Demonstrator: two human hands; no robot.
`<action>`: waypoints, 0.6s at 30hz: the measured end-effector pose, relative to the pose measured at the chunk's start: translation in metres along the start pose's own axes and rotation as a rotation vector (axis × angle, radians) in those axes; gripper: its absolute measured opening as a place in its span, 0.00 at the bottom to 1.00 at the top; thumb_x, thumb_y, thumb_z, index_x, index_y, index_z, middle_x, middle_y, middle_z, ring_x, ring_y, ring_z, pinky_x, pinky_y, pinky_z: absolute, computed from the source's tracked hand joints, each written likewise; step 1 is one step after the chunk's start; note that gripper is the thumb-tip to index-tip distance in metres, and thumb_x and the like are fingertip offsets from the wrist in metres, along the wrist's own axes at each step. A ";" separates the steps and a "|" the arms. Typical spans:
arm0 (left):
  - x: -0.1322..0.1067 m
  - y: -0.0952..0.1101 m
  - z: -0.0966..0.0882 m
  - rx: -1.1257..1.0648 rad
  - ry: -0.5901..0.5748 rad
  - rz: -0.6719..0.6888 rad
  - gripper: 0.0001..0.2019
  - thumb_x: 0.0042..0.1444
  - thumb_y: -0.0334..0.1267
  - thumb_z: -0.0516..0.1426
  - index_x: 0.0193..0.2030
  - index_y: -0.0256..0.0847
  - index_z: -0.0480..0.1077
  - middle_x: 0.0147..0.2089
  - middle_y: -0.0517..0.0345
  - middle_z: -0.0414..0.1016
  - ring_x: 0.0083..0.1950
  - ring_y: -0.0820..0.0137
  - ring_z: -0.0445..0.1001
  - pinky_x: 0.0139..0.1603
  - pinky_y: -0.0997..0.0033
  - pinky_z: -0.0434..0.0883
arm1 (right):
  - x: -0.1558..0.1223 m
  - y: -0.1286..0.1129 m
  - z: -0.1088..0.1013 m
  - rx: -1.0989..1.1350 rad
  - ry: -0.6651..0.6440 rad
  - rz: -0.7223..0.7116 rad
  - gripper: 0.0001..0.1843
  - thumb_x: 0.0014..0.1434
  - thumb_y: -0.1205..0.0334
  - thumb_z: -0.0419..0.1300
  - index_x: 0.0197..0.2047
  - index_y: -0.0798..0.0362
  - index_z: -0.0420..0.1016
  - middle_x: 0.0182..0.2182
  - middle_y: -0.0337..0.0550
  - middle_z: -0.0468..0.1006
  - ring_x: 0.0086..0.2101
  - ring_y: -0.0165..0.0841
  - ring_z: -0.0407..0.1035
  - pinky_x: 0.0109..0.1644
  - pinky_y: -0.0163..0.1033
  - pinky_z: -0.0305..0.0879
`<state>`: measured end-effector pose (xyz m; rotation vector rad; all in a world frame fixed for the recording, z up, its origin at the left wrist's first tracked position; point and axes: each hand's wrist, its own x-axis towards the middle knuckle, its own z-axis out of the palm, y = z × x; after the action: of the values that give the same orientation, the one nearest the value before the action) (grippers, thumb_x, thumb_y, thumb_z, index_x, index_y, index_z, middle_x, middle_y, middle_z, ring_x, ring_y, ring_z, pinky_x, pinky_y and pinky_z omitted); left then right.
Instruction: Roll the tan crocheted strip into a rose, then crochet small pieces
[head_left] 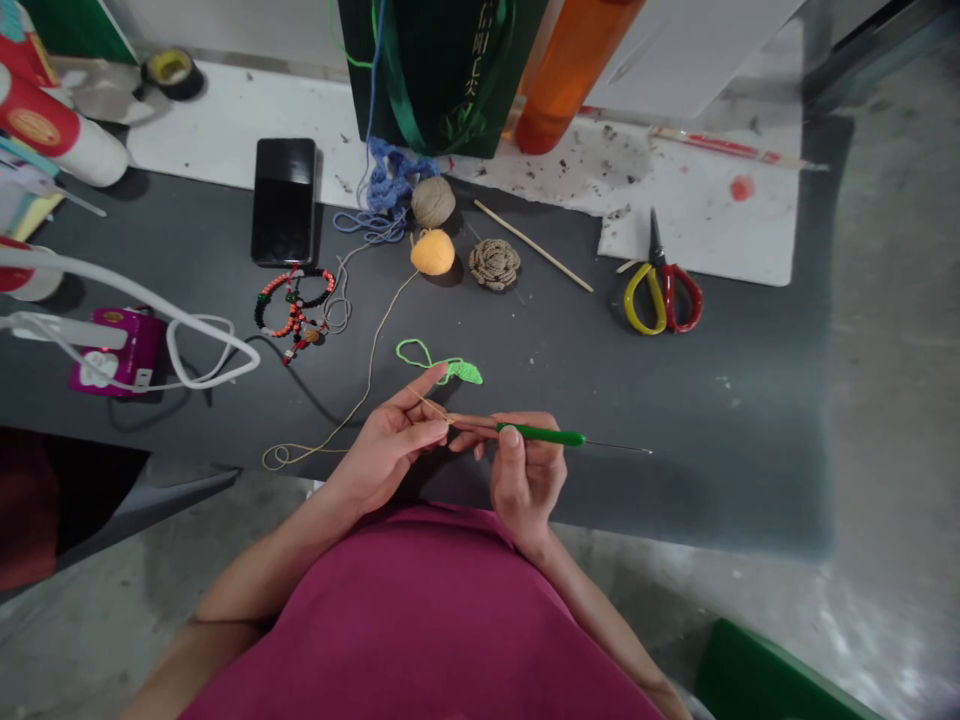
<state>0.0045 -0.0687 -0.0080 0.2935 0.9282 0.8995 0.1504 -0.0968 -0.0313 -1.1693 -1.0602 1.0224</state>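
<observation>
In the head view my right hand (529, 470) is closed around a green-handled crochet hook (541, 434). One thin metal end of it points right, and the other end reaches toward my left fingers. My left hand (397, 440) pinches yellow yarn (373, 350) between thumb and fingers, with a strand running over the raised index finger. That yarn loops across the table to a yellow ball (433, 252). Just beyond my left fingertips lies a small bright green crocheted piece (463, 372) with a loose loop. Whatever stitch sits at the pinch is too small to make out.
Behind lie a beige yarn ball (433, 202), a brown crocheted flower (494, 264), a wooden stick (534, 246) and scissors (663, 285). At left are a phone (283, 202), beaded bracelets (294, 308) and a white cable (150, 285). A dark green bag (450, 80) and orange bottle (574, 75) stand at the back.
</observation>
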 end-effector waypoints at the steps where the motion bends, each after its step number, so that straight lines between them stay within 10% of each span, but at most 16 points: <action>1: 0.000 0.000 0.000 0.001 -0.001 0.000 0.29 0.47 0.33 0.71 0.59 0.48 0.77 0.29 0.65 0.74 0.32 0.78 0.67 0.37 0.74 0.63 | 0.000 -0.001 0.000 0.006 -0.001 0.001 0.05 0.71 0.58 0.53 0.42 0.48 0.67 0.30 0.39 0.86 0.24 0.31 0.80 0.25 0.36 0.71; 18: -0.001 -0.002 -0.001 0.050 -0.010 0.063 0.35 0.48 0.33 0.70 0.65 0.48 0.71 0.30 0.66 0.73 0.31 0.78 0.67 0.37 0.74 0.64 | -0.001 0.000 -0.003 0.029 -0.038 -0.045 0.04 0.71 0.64 0.53 0.45 0.48 0.69 0.34 0.39 0.87 0.28 0.31 0.81 0.28 0.36 0.72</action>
<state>0.0046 -0.0707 -0.0085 0.3710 0.9377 0.9325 0.1529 -0.0979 -0.0311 -1.1022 -1.0938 1.0254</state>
